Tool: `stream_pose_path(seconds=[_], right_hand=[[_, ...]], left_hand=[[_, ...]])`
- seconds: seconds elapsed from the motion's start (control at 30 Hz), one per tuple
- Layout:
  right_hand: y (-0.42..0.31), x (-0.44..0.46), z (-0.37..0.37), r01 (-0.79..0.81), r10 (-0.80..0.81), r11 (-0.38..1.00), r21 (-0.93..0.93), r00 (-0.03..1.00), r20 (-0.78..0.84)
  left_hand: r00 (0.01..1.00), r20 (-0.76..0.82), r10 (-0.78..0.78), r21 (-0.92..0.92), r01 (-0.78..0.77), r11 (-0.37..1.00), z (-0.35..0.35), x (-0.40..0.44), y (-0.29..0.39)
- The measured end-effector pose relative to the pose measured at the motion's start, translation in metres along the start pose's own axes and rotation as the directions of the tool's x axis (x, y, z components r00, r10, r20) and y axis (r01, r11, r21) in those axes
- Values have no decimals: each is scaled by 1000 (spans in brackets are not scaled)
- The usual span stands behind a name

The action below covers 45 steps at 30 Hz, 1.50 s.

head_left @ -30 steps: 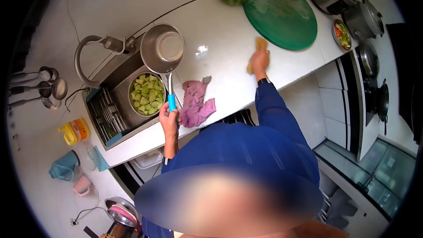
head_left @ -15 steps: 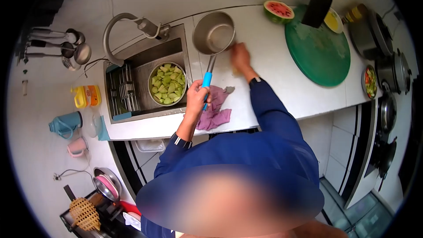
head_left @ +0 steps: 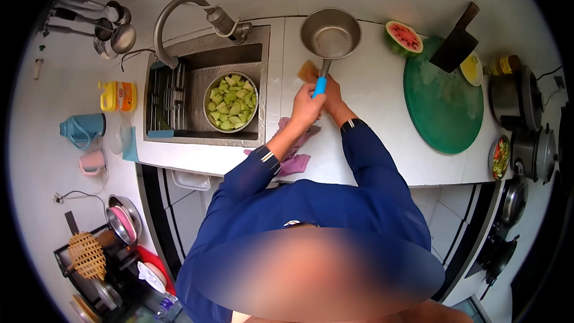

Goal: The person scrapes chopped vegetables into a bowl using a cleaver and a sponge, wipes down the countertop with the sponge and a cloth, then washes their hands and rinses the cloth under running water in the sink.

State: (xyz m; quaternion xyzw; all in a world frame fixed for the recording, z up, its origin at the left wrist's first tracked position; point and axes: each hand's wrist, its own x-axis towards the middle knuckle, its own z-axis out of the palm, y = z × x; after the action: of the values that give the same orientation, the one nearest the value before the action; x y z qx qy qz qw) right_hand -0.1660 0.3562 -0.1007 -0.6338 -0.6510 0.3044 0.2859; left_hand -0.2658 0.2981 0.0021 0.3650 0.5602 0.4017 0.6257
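Observation:
My left hand [head_left: 307,109] is closed round the blue handle of a metal saucepan [head_left: 330,33]. Its empty bowl is over the back of the counter, near the wall. Just behind the handle, my right hand [head_left: 333,93] is low at the counter top, its fingers partly covered. Those fingers press on a small tan pad [head_left: 308,72], perhaps a sponge, that shows left of the handle. Below my left wrist lies a crumpled purple cloth [head_left: 294,164]. In the sink to the left stands a round bowl of cut green pieces [head_left: 231,102].
A faucet [head_left: 224,21] arches over the sink [head_left: 206,140]. On the right are a watermelon half [head_left: 404,37], a green cutting board [head_left: 442,107] and a cleaver [head_left: 454,48]. Several pots [head_left: 508,98] line the far right. A yellow bottle [head_left: 117,96] and blue jug [head_left: 82,128] stand left.
The saucepan has moved right across the counter with my left hand. My right hand has gone from beside the pan to behind its handle, and the tan pad now shows more clearly.

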Motion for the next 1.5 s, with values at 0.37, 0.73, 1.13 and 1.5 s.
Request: stream_pose_path(seconds=[0.37, 0.73, 1.13, 1.5], right_hand=[[80, -145, -95, -141, 106, 979, -150, 970, -218], [53, -215, -52, -223, 174, 940, -260, 964, -200], [2, -118, -1, 14, -17, 969, -247, 1000, -10], [43, -125, -37, -186, 95, 964, -191, 908, -408]], left_hand=[[968, 249, 18, 117, -49, 992, -11, 4, -53], [873, 420, 250, 882, -457, 115, -121, -120, -120], [854, 370, 365, 790, -496, 360, -147, -131, -102], [819, 318, 477, 833, -482, 272, -102, 4, -103]])
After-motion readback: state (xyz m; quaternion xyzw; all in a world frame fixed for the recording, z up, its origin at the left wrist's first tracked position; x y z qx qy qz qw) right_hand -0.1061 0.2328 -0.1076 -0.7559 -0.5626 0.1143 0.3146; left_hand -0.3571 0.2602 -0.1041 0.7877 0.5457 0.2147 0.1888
